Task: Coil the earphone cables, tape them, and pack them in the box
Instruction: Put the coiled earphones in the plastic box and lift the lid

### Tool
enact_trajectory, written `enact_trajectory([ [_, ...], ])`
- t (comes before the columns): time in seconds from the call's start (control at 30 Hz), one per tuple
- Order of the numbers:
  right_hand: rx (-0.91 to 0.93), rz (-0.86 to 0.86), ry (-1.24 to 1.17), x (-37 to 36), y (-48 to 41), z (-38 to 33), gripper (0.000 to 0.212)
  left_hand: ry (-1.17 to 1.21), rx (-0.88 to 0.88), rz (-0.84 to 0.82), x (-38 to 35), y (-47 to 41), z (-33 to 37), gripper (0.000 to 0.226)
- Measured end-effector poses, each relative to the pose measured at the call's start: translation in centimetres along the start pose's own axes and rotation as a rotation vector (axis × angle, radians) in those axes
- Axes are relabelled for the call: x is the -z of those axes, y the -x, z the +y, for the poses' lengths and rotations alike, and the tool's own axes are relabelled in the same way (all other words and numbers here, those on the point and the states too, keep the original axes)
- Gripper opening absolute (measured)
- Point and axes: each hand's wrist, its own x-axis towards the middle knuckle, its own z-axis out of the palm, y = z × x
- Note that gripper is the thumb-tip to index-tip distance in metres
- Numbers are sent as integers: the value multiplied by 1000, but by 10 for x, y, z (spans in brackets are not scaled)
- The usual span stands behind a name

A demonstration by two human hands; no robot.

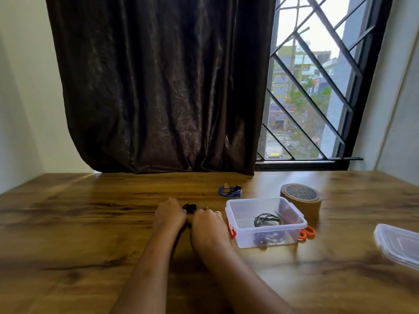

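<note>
Counted: three earphone cables, namely one black cable (189,207) at my left hand (169,214) and right hand (207,223), one blue cable (230,191) near the far edge of the tabletop (90,211), and one dark cable (267,219) in the box (256,199). One box, one lid (399,243) at the right edge, one tape roll (301,198), one pair of scissors (307,232).

No words can be read
The tape roll (302,199) has dark print in a ring on its round top, but the letters are too small and blurry to make out.
</note>
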Motion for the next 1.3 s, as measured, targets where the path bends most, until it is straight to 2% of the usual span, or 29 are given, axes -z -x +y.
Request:
enact_trajectory([
  [0.13,-11,46,-115,-2,4,-3,17,98,-116,38,-4,2,-3,14],
  [0.23,-69,151,-311,-3,9,-2,17,357,-187,130,-5,4,-7,11],
  [0.3,-128,203,-547,-2,11,-5,17,556,-213,173,-2,9,-5,9],
  [0.43,-184,388,-1091,8,12,-10,30,996,-223,182,14,28,4,6],
  [0.5,-189,422,-1240,23,12,-7,32,1180,-199,154,22,35,7,7],
  [0.57,-176,472,-1244,39,9,2,33,1250,-182,102,26,40,13,10],
  [0.63,-156,525,-1123,53,3,17,37,1258,-180,52,26,46,22,11],
  [0.77,-181,411,-1008,71,-6,54,45,1231,-178,-77,19,59,43,12],
  [0.93,-324,319,-895,95,0,102,41,1000,-202,-176,9,68,75,14],
  [1.03,-373,139,-801,101,5,116,40,719,-235,-177,0,64,86,18],
  [1.17,-330,-47,-616,96,2,124,35,211,-345,-55,-6,59,96,19],
  [1.3,-320,-172,-520,89,-2,124,34,-67,-420,-11,-11,60,109,8],
])
